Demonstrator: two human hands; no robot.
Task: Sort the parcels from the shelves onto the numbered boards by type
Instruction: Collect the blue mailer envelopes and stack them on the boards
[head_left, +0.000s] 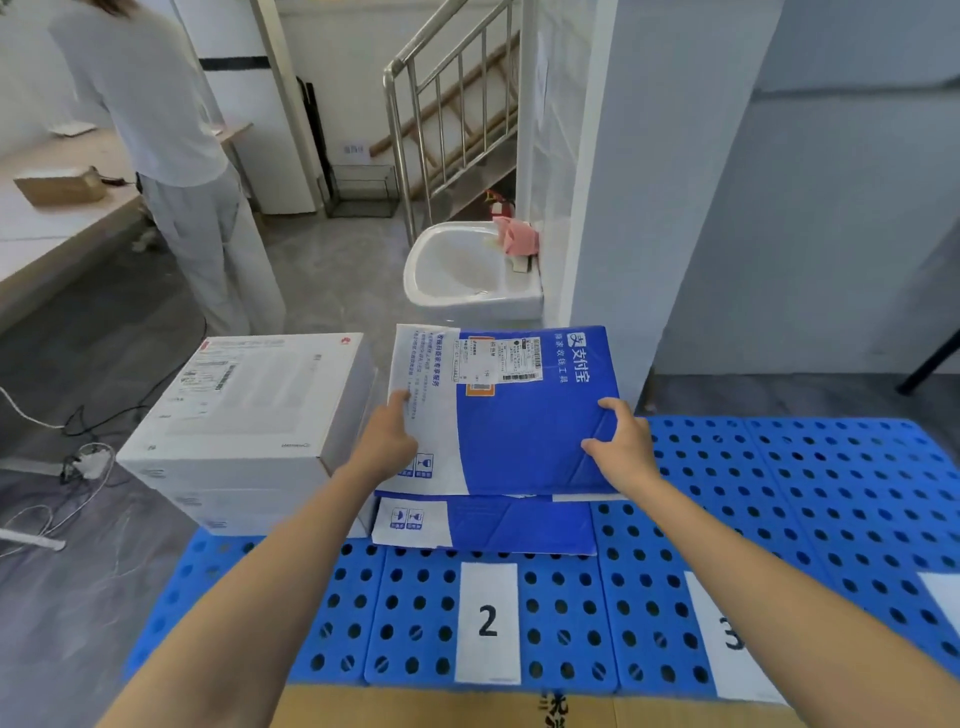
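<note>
- Two hands on top parcel (519, 431): left hand (382, 441) at its white left edge, right hand (621, 447) at near right corner, fingers (612, 404) curled, gripping it.
- Lying atop a matching lower parcel (488, 525), on blue board (415, 623) marked 2.
- Just left, also on the board: stacked white boxes (244, 415).

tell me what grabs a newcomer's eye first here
The blue parcel stands out, gripped by the left hand and right hand, over a matching parcel on the blue board labelled 2. Left of it, stacked white boxes; behind, a white basin.
</note>
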